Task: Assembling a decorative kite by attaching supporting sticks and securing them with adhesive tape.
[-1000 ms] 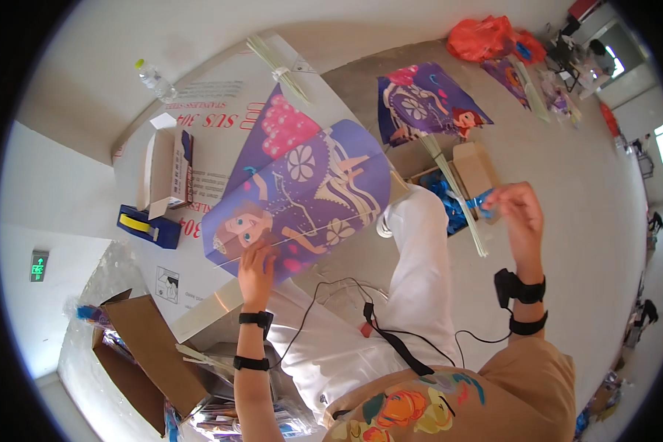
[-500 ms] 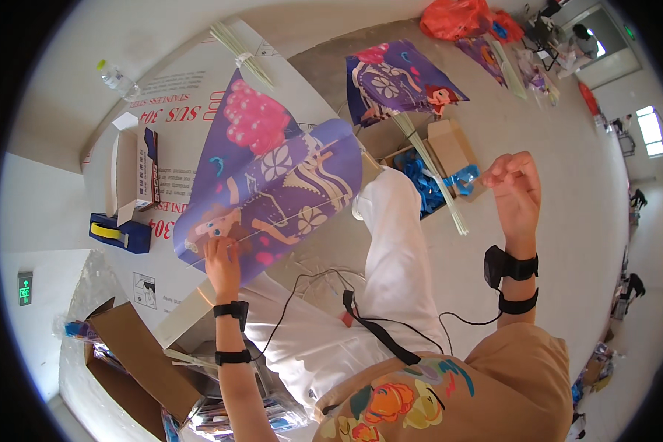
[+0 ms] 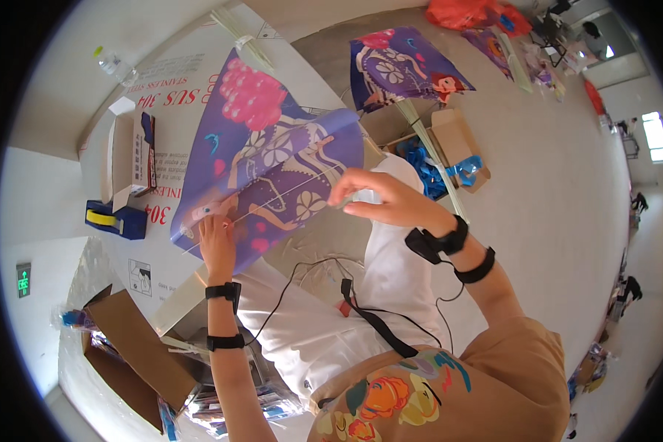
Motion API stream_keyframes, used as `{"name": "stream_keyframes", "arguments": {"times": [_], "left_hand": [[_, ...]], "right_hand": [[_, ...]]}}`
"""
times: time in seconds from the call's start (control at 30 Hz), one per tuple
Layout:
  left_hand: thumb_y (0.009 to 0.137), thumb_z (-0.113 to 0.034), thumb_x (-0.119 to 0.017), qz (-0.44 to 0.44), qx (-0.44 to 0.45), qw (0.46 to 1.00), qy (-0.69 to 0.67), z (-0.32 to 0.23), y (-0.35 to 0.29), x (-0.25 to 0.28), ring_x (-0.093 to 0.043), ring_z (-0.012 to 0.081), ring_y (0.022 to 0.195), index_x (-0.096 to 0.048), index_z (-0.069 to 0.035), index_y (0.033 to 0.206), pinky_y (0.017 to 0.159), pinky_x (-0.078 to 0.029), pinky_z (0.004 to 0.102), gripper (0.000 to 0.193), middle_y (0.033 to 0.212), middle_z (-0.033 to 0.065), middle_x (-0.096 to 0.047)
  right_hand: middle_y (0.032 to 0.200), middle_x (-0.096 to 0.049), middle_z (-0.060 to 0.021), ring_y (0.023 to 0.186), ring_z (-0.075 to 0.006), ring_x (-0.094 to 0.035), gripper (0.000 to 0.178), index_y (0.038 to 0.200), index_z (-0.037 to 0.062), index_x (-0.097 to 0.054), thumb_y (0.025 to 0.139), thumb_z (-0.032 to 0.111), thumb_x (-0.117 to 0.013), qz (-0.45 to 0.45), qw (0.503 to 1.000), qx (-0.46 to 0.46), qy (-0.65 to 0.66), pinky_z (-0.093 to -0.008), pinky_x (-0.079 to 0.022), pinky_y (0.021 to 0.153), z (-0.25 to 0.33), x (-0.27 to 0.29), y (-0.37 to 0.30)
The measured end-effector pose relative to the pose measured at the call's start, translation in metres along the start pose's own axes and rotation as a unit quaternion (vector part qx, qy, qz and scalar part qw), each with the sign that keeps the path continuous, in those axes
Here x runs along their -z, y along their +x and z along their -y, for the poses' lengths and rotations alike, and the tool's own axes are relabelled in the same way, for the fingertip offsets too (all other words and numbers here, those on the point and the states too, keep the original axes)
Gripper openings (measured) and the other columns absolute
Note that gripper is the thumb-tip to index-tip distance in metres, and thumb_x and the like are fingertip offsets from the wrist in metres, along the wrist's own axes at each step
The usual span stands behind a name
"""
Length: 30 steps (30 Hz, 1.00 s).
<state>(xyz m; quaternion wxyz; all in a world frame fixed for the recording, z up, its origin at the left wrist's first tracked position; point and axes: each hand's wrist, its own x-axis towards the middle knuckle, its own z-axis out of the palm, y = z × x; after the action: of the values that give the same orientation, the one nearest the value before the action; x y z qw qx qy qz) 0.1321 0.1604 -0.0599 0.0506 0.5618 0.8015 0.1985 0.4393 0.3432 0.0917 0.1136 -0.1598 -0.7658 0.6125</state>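
Observation:
A purple printed kite sheet (image 3: 261,158) with a cartoon figure lies on the worktop, its near side folded over in a soft curl. Across it runs a thin white rod (image 3: 283,194). My left hand (image 3: 217,239) is at the sheet's lower left, its bent fingers closed on the rod and pressing it against the sheet. Over the sheet's right side hovers my right hand (image 3: 379,197), thumb and forefinger curled toward each other. Whatever may be between those fingertips is too small to make out.
On the worktop stand a blue tape dispenser (image 3: 116,219), an opened carton (image 3: 129,158), a bundle of pale rods (image 3: 247,43) and a plastic bottle (image 3: 114,65). A box of blue pieces (image 3: 420,166) and another purple sheet (image 3: 405,70) lie beyond my knee. A brown carton (image 3: 136,346) is lower left.
My right hand has swung left and inward, from out at the right to above the sheet. My left hand stays on the rod and sheet. The view has shifted slightly.

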Motion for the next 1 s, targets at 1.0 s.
{"name": "stream_keyframes", "arguments": {"times": [1.0], "left_hand": [[0.075, -0.01, -0.071, -0.017, -0.019, 0.999, -0.026, 0.011, 0.007, -0.003, -0.055, 0.03, 0.092, -0.057, -0.01, 0.089, 0.077, -0.048, 0.0418, 0.019, 0.091, 0.0073, -0.056]], "right_hand": [[0.085, -0.056, 0.0014, 0.081, -0.015, -0.061, 0.007, 0.068, 0.0152, -0.063, 0.074, 0.015, -0.061, 0.25, 0.725, 0.339, -0.545, -0.0287, -0.046, 0.064, -0.114, -0.106, 0.088]]}}
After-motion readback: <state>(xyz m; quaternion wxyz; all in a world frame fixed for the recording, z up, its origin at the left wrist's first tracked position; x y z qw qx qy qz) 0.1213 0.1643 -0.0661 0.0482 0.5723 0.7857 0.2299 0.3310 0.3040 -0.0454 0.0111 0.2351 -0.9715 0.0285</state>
